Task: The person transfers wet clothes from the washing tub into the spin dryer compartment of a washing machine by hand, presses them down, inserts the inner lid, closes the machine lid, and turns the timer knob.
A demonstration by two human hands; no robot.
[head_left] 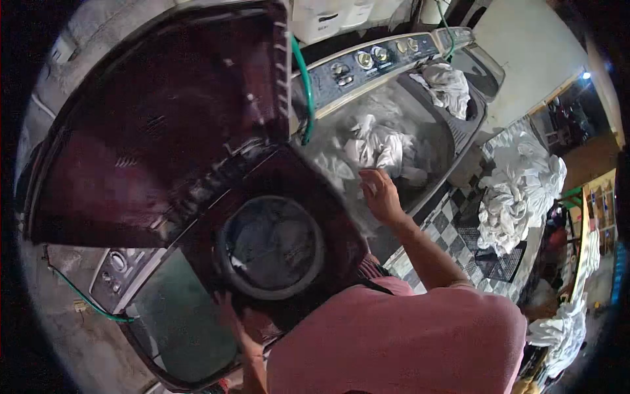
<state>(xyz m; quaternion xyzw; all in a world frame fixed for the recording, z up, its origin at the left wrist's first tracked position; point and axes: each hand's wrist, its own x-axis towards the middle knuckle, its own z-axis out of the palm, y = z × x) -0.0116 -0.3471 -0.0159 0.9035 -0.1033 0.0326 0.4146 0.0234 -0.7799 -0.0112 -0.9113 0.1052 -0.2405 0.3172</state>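
My right hand (379,192) is over the near side of a washing tub (433,154), its fingers bent and apart, just short of white wet cloth (382,146). No held item shows in it. My left hand (237,323) is low beside the dark red machine (344,230), blurred, with fingers stretched out along its side. In that machine's round opening (320,253), greyish cloth (272,240) lies inside. The large dark red lid (151,125) stands raised.
White cloth (446,85) lies on the far machine's right end. More is heaped (518,190) above a dark crate (502,262) on the right. A green hose (306,92) crosses the control panel's left end. A greenish lid (187,322) is at lower left.
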